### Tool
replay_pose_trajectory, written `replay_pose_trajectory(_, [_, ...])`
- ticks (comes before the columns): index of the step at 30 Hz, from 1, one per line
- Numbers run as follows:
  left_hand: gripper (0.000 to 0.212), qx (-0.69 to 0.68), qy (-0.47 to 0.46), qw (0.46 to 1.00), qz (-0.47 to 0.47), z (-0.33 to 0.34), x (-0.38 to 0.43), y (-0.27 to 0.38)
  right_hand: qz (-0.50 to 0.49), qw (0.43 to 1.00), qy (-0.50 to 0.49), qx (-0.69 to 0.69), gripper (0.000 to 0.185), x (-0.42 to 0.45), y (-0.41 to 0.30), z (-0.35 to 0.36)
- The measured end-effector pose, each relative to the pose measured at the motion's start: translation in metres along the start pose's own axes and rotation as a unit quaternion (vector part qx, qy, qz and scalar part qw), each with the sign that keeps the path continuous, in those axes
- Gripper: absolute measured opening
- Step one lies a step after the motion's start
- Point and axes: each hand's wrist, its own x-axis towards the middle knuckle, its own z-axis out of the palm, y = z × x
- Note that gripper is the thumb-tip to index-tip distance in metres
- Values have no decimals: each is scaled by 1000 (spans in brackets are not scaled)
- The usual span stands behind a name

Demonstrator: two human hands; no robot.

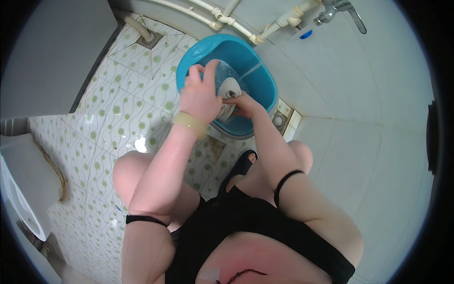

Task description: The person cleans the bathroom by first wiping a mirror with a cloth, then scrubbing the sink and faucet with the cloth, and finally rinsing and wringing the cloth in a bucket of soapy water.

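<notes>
A blue plastic basin stands on the floor in front of me with water in it, and a thin stream enters from the upper right. Over the basin, a wet whitish cloth hangs from my right hand, whose fingers are closed on it. My left hand is over the basin's left side, its fingers apart and curved; the thumb is beside the cloth, and whether it touches is unclear. A pale yellow bangle circles the left wrist.
A metal tap and cream pipes are on the wall beyond the basin. A grey cabinet or appliance stands at upper left, its drain hose entering a floor drain. The patterned tile floor looks wet. Another drain lies right of the basin.
</notes>
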Motion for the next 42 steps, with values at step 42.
replay_pose_trajectory(42, [24,28,-45,998,-27,-54,-11,-52,-85,685,176,-701,64,104,52,36])
